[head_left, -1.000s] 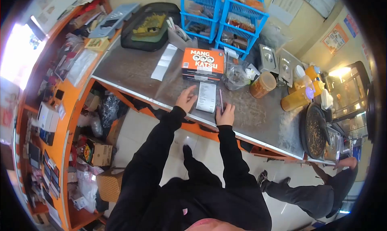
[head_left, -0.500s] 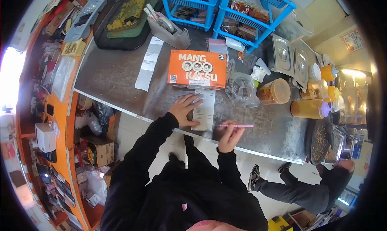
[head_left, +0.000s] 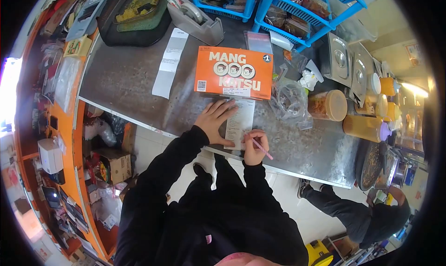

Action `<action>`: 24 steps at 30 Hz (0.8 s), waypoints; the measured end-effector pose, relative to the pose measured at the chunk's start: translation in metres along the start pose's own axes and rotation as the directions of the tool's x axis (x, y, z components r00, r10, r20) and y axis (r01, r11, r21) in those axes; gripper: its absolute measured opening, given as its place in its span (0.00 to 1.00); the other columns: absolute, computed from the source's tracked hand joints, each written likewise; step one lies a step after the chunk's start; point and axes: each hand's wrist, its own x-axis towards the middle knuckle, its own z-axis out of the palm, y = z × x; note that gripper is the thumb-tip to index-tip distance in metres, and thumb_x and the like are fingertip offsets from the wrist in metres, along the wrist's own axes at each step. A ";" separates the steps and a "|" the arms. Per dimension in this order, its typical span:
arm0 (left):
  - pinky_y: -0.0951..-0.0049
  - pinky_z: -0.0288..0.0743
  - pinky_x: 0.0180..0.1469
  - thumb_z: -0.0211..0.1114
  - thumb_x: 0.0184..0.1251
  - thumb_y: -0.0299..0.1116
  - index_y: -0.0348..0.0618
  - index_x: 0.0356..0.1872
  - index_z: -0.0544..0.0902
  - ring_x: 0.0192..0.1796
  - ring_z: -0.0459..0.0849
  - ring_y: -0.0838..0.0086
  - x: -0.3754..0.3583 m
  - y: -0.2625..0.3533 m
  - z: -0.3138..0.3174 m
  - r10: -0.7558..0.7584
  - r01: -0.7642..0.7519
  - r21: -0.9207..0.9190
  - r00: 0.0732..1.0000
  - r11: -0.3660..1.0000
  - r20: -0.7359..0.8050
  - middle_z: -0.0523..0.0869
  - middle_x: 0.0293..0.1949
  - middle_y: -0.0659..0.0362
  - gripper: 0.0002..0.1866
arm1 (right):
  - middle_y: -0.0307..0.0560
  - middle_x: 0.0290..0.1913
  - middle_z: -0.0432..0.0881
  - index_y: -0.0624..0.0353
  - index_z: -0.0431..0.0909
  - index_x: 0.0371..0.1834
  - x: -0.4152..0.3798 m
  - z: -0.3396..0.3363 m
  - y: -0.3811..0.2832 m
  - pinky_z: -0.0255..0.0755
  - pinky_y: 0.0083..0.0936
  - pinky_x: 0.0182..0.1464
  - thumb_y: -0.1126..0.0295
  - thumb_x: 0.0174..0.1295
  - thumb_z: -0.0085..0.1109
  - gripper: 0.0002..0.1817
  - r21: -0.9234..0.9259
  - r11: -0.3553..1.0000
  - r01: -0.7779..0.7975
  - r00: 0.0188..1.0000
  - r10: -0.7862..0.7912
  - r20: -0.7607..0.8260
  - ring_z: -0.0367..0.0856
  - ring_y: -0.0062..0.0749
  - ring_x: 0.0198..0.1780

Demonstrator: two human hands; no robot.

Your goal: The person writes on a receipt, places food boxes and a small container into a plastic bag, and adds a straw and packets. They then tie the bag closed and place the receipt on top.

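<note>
My left hand (head_left: 214, 121) lies flat with fingers spread over the left side of a printed paper receipt (head_left: 242, 115) near the counter's front edge. A slim pink striped pen (head_left: 264, 150) is gripped in my right hand (head_left: 255, 149), its upper end slanting back toward me. That hand rests at the lower right of the receipt; the pen's tip is hidden by my fingers. Just beyond the receipt sits an orange "Mang Katsu" box (head_left: 233, 72) with a printed label along its front edge.
A second receipt (head_left: 171, 61) lies to the left. Behind are a tape dispenser (head_left: 197, 22), dark trays (head_left: 111, 27) and blue basket racks (head_left: 310, 20). Plastic wrap (head_left: 290, 99), a lidded tub (head_left: 327, 105) and a sauce bottle (head_left: 364, 128) stand right. Another person (head_left: 346, 210) is at lower right.
My right hand has moved left onto the receipt, and the pen has turned from lying sideways to a slanted hold. My left hand stays on the paper. The other person has shifted and bent.
</note>
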 end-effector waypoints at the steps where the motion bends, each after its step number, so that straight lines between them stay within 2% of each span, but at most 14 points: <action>1: 0.56 0.50 0.66 0.69 0.31 0.65 0.50 0.63 0.64 0.66 0.58 0.60 0.000 -0.001 0.000 0.001 -0.001 -0.012 1.000 1.000 -0.013 0.62 0.66 0.59 0.53 | 0.45 0.36 0.72 0.63 0.68 0.30 0.003 -0.003 0.001 0.69 0.16 0.32 0.87 0.53 0.53 0.08 -0.045 0.999 0.016 1.000 -0.016 0.016 0.73 0.21 0.29; 3: 0.56 0.49 0.67 0.69 0.30 0.65 0.51 0.64 0.63 0.67 0.58 0.60 0.002 -0.005 0.001 0.006 -0.008 -0.033 0.999 0.999 -0.045 0.62 0.66 0.60 0.53 | 0.45 0.37 0.72 0.63 0.67 0.30 0.010 -0.007 0.002 0.69 0.16 0.32 0.87 0.53 0.52 0.08 -0.136 0.987 0.088 0.995 -0.082 0.052 0.74 0.21 0.29; 6: 0.56 0.48 0.67 0.69 0.30 0.65 0.52 0.64 0.63 0.67 0.57 0.61 0.001 -0.004 0.000 0.008 -0.008 -0.018 0.999 1.000 -0.037 0.61 0.66 0.61 0.54 | 0.45 0.36 0.72 0.63 0.68 0.31 0.014 -0.008 -0.009 0.70 0.16 0.33 0.88 0.52 0.51 0.08 -0.129 0.984 0.120 0.990 -0.109 0.090 0.73 0.21 0.29; 9: 0.55 0.48 0.67 0.69 0.31 0.64 0.52 0.64 0.63 0.68 0.57 0.61 0.000 -0.003 0.000 0.004 -0.003 0.004 0.999 1.000 -0.036 0.60 0.67 0.61 0.53 | 0.45 0.35 0.73 0.63 0.69 0.30 0.007 -0.002 -0.006 0.69 0.16 0.33 0.87 0.51 0.53 0.08 0.022 0.998 -0.053 0.982 0.048 0.181 0.73 0.22 0.30; 12: 0.54 0.47 0.68 0.69 0.32 0.63 0.51 0.64 0.63 0.69 0.56 0.61 -0.002 -0.002 0.005 -0.003 0.003 0.008 0.999 1.000 -0.048 0.59 0.68 0.59 0.52 | 0.46 0.31 0.76 0.62 0.71 0.26 0.003 0.003 0.004 0.69 0.20 0.34 0.84 0.46 0.57 0.07 -0.231 0.945 0.233 0.962 -0.190 0.195 0.75 0.28 0.31; 13: 0.53 0.47 0.68 0.69 0.32 0.62 0.52 0.64 0.64 0.69 0.55 0.61 -0.004 -0.002 0.007 0.000 0.001 0.013 0.998 1.000 -0.067 0.59 0.68 0.58 0.51 | 0.47 0.30 0.76 0.62 0.71 0.24 0.003 0.007 0.007 0.69 0.21 0.33 0.84 0.44 0.58 0.07 -0.196 0.957 0.215 0.967 -0.180 0.181 0.76 0.31 0.31; 16: 0.51 0.46 0.67 0.69 0.33 0.62 0.55 0.63 0.65 0.69 0.54 0.58 -0.009 0.000 0.010 0.011 -0.009 0.027 0.995 1.000 -0.102 0.58 0.68 0.55 0.49 | 0.47 0.30 0.76 0.61 0.71 0.24 0.003 0.008 0.004 0.69 0.21 0.33 0.85 0.44 0.57 0.07 -0.276 0.924 0.264 0.948 -0.196 0.250 0.75 0.31 0.31; 19: 0.49 0.45 0.67 0.70 0.33 0.61 0.58 0.62 0.66 0.69 0.54 0.56 -0.015 0.003 0.010 -0.001 0.001 0.004 0.995 1.000 -0.103 0.58 0.68 0.53 0.48 | 0.47 0.29 0.75 0.62 0.70 0.23 0.003 0.010 0.005 0.69 0.21 0.32 0.85 0.44 0.56 0.07 -0.393 0.845 0.362 0.930 -0.354 0.095 0.75 0.30 0.30; 22: 0.49 0.45 0.68 0.70 0.33 0.61 0.59 0.62 0.66 0.69 0.54 0.54 -0.018 0.005 0.006 -0.021 0.018 -0.030 0.995 0.999 -0.095 0.58 0.68 0.52 0.48 | 0.45 0.33 0.75 0.62 0.68 0.24 -0.005 0.008 0.001 0.67 0.17 0.32 0.85 0.48 0.54 0.07 -0.222 0.955 0.195 0.981 -0.187 0.059 0.72 0.24 0.31; 23: 0.49 0.44 0.68 0.70 0.32 0.62 0.59 0.63 0.66 0.69 0.54 0.55 -0.018 0.003 0.008 -0.018 0.016 -0.021 0.995 1.000 -0.098 0.57 0.68 0.53 0.48 | 0.46 0.33 0.74 0.61 0.67 0.25 -0.005 0.005 0.005 0.66 0.17 0.33 0.85 0.48 0.53 0.07 -0.150 0.956 0.251 0.956 -0.221 0.193 0.72 0.24 0.32; 24: 0.49 0.44 0.68 0.69 0.32 0.63 0.59 0.63 0.66 0.70 0.53 0.55 -0.018 0.002 0.009 -0.016 0.015 -0.012 0.995 1.000 -0.100 0.57 0.68 0.53 0.49 | 0.46 0.33 0.74 0.61 0.67 0.25 -0.005 0.003 0.005 0.66 0.17 0.33 0.86 0.47 0.52 0.07 -0.167 0.953 0.252 0.940 -0.200 0.275 0.72 0.24 0.32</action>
